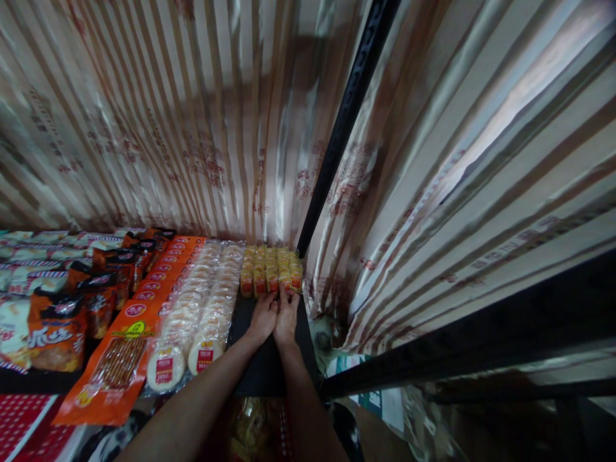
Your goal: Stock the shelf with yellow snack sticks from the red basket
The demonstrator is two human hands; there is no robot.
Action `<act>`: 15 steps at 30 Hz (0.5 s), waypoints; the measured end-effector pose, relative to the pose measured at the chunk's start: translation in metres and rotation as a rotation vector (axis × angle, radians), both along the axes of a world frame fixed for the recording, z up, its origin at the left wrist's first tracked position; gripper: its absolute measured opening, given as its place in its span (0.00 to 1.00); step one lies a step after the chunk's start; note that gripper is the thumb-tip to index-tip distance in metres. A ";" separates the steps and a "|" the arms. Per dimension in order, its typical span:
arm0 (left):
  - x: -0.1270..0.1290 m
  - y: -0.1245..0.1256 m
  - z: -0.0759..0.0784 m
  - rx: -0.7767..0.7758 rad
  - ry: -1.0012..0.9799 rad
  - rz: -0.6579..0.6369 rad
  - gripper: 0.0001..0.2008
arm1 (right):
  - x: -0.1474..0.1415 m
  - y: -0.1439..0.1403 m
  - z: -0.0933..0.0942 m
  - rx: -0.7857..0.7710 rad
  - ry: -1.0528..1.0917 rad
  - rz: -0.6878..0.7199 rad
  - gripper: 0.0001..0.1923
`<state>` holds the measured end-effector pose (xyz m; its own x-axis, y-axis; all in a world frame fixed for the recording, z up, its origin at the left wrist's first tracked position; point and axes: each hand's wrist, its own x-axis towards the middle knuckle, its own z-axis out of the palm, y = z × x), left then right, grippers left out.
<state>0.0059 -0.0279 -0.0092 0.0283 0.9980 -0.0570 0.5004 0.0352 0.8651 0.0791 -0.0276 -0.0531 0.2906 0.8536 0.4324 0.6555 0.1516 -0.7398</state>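
Note:
Rows of small yellow-wrapped snack packets (272, 262) with red labels stand close together in the back right corner of a dark shelf. My left hand (264, 317) reaches their front edge, its fingers stretched forward and low against the front packets. Right beside it, my right hand (287, 314) has its fingers extended onto the front packets, at the right part of the row. The two hands touch or nearly touch. Neither visibly lifts a packet; the fingertips are small and partly blurred.
Left of the packets lie clear-wrapped round white crackers (166, 369) in long rows. Beyond them are orange stick-snack bags (120, 359), then orange-black bags (56, 333) and pale packs (12, 327). A black post (337, 138) rises behind; striped plastic sheeting (216, 115) hangs around the shelf (262, 378).

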 end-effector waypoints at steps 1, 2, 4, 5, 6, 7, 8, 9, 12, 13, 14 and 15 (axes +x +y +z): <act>0.000 0.000 0.000 0.003 0.002 -0.001 0.21 | 0.000 0.000 0.000 -0.002 0.005 0.005 0.28; 0.000 -0.001 0.001 0.008 0.003 -0.004 0.20 | 0.000 -0.001 0.001 -0.001 0.005 0.011 0.28; 0.000 -0.003 0.003 0.038 0.002 -0.023 0.20 | 0.001 -0.004 0.004 0.005 -0.013 0.019 0.27; 0.000 -0.004 0.004 0.056 0.004 -0.031 0.20 | 0.002 -0.006 0.005 0.008 -0.033 0.016 0.27; -0.001 -0.006 0.005 0.074 0.005 -0.034 0.20 | 0.002 -0.008 0.007 0.008 -0.058 0.006 0.26; -0.001 -0.008 0.006 0.091 0.007 -0.031 0.20 | 0.002 -0.010 0.009 0.006 -0.084 -0.010 0.26; -0.002 -0.009 0.007 0.103 0.009 -0.023 0.20 | 0.003 -0.012 0.010 0.004 -0.110 -0.029 0.25; -0.002 -0.010 0.008 0.111 0.014 -0.008 0.21 | 0.002 -0.013 0.010 0.003 -0.131 -0.050 0.24; -0.002 -0.012 0.010 0.121 0.049 0.026 0.22 | 0.002 -0.012 0.006 0.014 -0.154 -0.107 0.22; -0.001 -0.011 0.010 0.112 0.065 0.032 0.22 | 0.002 -0.011 0.003 0.021 -0.150 -0.115 0.22; -0.001 -0.011 0.010 0.100 0.081 0.033 0.22 | 0.002 -0.010 0.001 0.027 -0.141 -0.117 0.21; 0.000 -0.010 0.009 0.086 0.094 0.030 0.21 | 0.002 -0.008 -0.002 0.034 -0.130 -0.113 0.21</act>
